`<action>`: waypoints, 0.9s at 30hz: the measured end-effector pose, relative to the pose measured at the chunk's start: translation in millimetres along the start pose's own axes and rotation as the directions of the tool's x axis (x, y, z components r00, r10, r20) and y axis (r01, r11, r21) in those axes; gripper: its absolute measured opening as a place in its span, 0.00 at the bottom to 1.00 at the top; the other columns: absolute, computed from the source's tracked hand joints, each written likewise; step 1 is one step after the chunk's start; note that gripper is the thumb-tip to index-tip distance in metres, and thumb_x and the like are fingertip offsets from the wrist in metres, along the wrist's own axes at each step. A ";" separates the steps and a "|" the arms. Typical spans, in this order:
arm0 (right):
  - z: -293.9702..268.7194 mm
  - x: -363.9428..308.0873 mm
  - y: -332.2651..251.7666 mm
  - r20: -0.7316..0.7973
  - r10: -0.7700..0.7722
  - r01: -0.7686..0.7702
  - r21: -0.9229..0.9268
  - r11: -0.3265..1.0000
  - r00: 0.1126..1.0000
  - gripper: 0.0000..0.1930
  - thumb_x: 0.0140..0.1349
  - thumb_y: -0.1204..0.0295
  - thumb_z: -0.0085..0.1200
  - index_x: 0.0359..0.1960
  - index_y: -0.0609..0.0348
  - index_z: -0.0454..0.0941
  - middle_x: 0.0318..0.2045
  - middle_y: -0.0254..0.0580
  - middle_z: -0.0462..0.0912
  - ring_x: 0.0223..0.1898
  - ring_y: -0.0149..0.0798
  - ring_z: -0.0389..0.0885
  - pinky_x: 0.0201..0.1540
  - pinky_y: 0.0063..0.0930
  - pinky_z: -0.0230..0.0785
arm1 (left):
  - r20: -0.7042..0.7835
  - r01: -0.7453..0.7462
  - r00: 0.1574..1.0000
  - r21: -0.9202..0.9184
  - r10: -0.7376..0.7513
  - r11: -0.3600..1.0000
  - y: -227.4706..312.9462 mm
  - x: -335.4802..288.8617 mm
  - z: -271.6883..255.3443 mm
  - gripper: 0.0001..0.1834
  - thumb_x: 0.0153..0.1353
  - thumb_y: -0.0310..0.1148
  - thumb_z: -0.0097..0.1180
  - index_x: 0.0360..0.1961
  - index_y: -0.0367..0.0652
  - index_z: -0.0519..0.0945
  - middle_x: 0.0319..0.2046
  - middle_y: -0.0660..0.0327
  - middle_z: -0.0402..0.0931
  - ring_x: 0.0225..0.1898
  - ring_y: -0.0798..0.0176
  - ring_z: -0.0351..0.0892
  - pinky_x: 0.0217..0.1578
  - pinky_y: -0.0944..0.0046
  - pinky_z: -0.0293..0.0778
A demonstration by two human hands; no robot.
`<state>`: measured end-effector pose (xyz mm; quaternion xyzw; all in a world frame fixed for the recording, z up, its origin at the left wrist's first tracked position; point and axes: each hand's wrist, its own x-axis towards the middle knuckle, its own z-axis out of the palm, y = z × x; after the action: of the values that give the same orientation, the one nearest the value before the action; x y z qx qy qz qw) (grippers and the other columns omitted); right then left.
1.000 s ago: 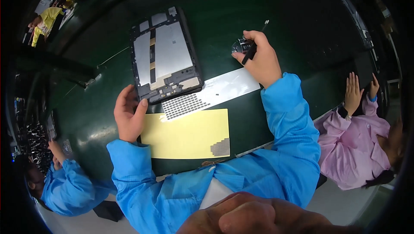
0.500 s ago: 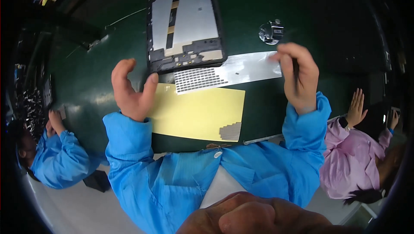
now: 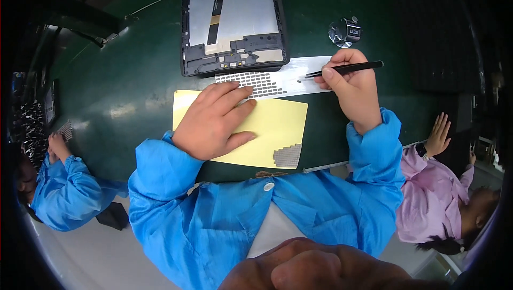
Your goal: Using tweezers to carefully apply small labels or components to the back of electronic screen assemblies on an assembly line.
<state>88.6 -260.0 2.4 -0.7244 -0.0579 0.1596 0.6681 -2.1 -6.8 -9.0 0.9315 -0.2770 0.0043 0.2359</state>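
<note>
My right hand (image 3: 354, 88) pinches black tweezers (image 3: 355, 68), their tips just above a white backing sheet (image 3: 315, 65). One small dark sticker (image 3: 300, 81) lies apart near the tips. Rows of small dark stickers (image 3: 262, 83) cover the sheet's left part. My left hand (image 3: 216, 119) lies flat with fingers stretched over a yellow sheet (image 3: 262, 124), its fingertips on the edge of the white sheet. A block of small grey pieces (image 3: 287, 156) sits at the yellow sheet's lower right corner. Beyond, a stack of tablet-like panels with black frames (image 3: 235, 17) overlaps the white sheet.
A hand tally counter (image 3: 351, 32) stands on the dark green table (image 3: 128, 108), right of the panels. At the left a co-worker in blue (image 3: 75, 194) holds a small sheet (image 3: 65, 130). On the right, a co-worker in pink (image 3: 433, 199) has a hand at the table edge.
My left hand has moved from beside the panels down onto the sheets, fingers flattened. The tweezers now show clearly in my right hand, which has come slightly left over the white sheet.
</note>
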 end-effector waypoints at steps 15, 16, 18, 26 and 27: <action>2.6 5.1 16.1 0.089 -0.001 0.009 -0.097 0.995 0.996 0.07 0.60 0.79 0.53 0.35 0.64 0.67 0.29 0.42 0.75 0.32 0.31 0.80 0.34 0.20 0.73 | 0.019 0.041 0.999 0.014 -0.041 0.999 -1.1 2.8 0.5 0.24 0.46 0.41 0.64 0.43 0.39 0.77 0.50 0.53 0.71 0.53 0.48 0.67 0.55 0.52 0.64; 3.3 4.9 16.5 0.097 0.003 0.007 -0.097 0.995 0.995 0.07 0.60 0.79 0.53 0.35 0.64 0.66 0.29 0.42 0.75 0.33 0.31 0.80 0.34 0.21 0.73 | 0.021 0.045 0.999 0.017 -0.045 0.999 -1.2 2.7 0.6 0.24 0.46 0.41 0.64 0.43 0.39 0.77 0.50 0.53 0.71 0.53 0.48 0.67 0.55 0.52 0.64; 4.3 3.5 17.5 0.114 0.004 0.007 -0.092 0.996 0.994 0.07 0.59 0.79 0.53 0.35 0.64 0.66 0.29 0.42 0.75 0.33 0.31 0.80 0.35 0.21 0.72 | 0.017 0.042 0.999 0.005 -0.042 0.999 -0.7 2.9 0.9 0.24 0.46 0.40 0.64 0.43 0.39 0.77 0.50 0.53 0.71 0.54 0.48 0.67 0.55 0.52 0.64; 6.9 0.3 18.9 0.074 -0.036 0.046 -0.139 0.989 0.997 0.06 0.59 0.80 0.53 0.34 0.63 0.67 0.29 0.42 0.76 0.33 0.33 0.80 0.36 0.23 0.73 | -0.008 0.009 1.000 -0.030 -0.009 1.000 -4.3 0.7 3.0 0.25 0.47 0.41 0.63 0.45 0.37 0.76 0.50 0.49 0.70 0.54 0.44 0.65 0.55 0.49 0.63; 8.1 0.5 18.9 0.059 -0.039 0.046 -0.129 0.991 0.997 0.06 0.59 0.80 0.53 0.34 0.63 0.67 0.28 0.42 0.76 0.33 0.33 0.80 0.36 0.23 0.74 | -0.015 0.015 1.000 -0.028 -0.015 1.000 -5.4 -0.6 2.3 0.25 0.47 0.41 0.63 0.45 0.37 0.76 0.50 0.49 0.70 0.54 0.44 0.65 0.55 0.49 0.63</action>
<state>84.1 -254.0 -16.7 -0.7604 -0.1026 0.1616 0.6206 -0.1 -3.5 -13.4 0.9301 -0.2682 0.0059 0.2509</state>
